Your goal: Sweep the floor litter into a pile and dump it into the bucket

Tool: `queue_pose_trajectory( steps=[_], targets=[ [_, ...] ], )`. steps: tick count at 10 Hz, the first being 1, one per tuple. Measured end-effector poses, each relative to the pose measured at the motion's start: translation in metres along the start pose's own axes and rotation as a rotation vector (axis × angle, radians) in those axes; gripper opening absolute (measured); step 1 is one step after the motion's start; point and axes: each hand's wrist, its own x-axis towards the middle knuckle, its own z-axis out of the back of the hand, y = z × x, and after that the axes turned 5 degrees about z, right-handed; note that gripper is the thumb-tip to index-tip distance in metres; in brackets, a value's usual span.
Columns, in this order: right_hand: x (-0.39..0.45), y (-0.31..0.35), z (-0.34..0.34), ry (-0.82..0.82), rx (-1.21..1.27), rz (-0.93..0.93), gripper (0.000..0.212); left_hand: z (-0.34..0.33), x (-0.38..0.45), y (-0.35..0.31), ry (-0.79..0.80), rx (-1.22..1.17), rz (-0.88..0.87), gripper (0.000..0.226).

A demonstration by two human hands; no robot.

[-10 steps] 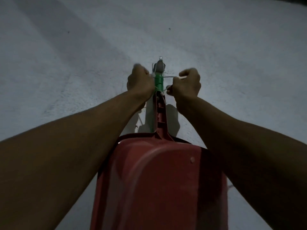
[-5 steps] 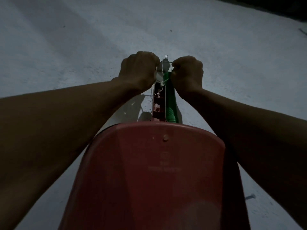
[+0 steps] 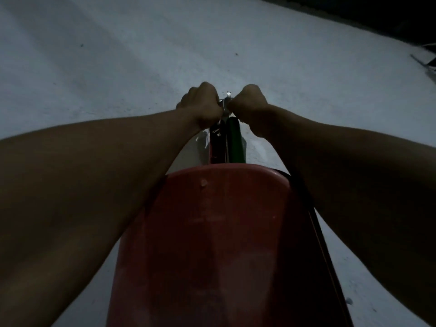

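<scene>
A red dustpan (image 3: 224, 232) fills the lower middle, its flat back towards me. Its red handle (image 3: 215, 147) runs up and away from me, with a green handle (image 3: 233, 140) lying right beside it. My left hand (image 3: 203, 105) is curled in a fist at the top of the red handle. Just to its right, my right hand (image 3: 250, 102) is fisted at the top of the green handle. A small metal hook (image 3: 228, 96) pokes up between the two fists. What the fingers hold exactly is hidden. No bucket or litter pile is in view.
A pale, rough surface (image 3: 118, 67) spreads behind everything, with dark specks (image 3: 236, 54) on it. A dark band (image 3: 377, 15) crosses the top right corner. A small scrap (image 3: 349, 301) lies at the lower right, beside the pan.
My fists have closed in together around the hook, and the white string is now hidden. The dustpan has turned its flat back towards me and come closer.
</scene>
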Motion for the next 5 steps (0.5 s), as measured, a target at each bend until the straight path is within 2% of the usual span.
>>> queue_pose_trajectory(
  steps=[1,2,4,5],
  targets=[
    [-0.014,-0.012,0.005,-0.017,0.095,0.011,0.018,-0.002,-0.007,0.004,-0.002,-0.087,0.01,0.034],
    [-0.03,-0.017,0.005,-0.004,0.18,0.034,0.027,-0.001,-0.019,0.0,0.01,-0.13,0.039,0.031],
    [-0.056,-0.02,0.016,0.115,0.211,0.061,0.017,0.016,-0.051,-0.008,0.025,-0.142,0.08,0.017],
    [-0.073,-0.026,0.029,0.149,0.172,0.049,0.031,0.029,-0.069,-0.013,0.057,-0.079,0.11,0.025]
  ],
)
